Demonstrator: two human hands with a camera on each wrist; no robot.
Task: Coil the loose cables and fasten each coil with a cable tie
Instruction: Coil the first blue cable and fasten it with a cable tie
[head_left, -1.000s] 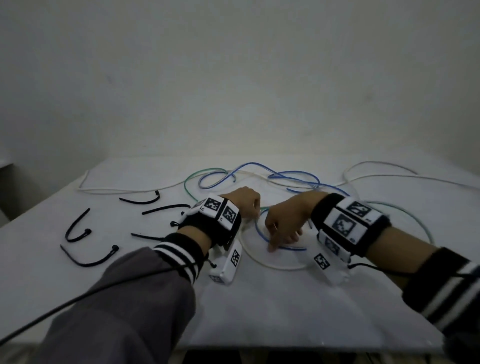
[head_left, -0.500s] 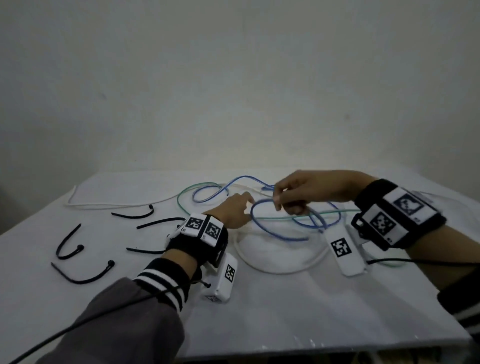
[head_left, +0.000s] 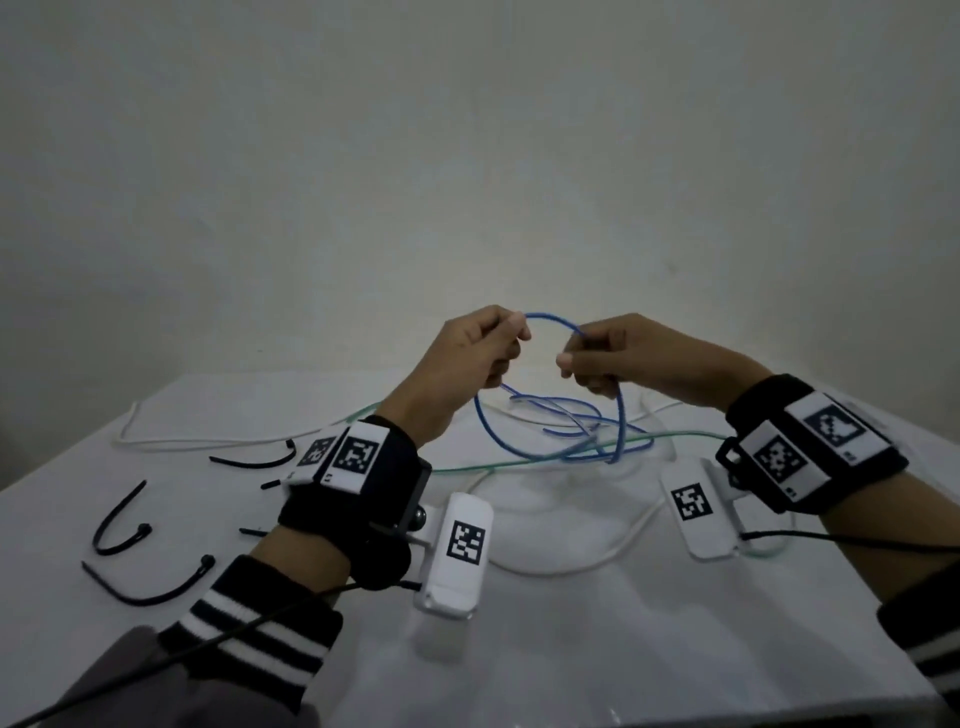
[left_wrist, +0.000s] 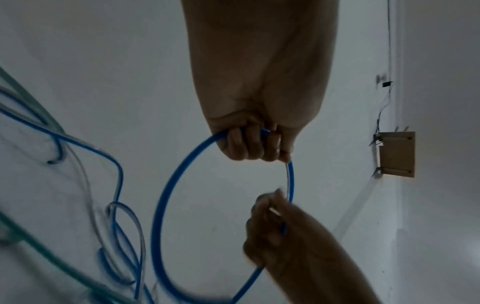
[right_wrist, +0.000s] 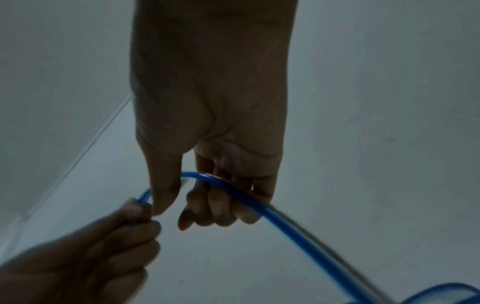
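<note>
Above the counter, left hand and right hand each pinch the blue cable, likely light, springy, best gripped where loops cross.

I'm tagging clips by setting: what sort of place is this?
Probably a plain indoor room set up for recording hand tasks, not a home or workshop. A white table stands against a bare wall, with only loose cables and black cable ties on it; both wrists wear marker-tagged camera bands.
</note>
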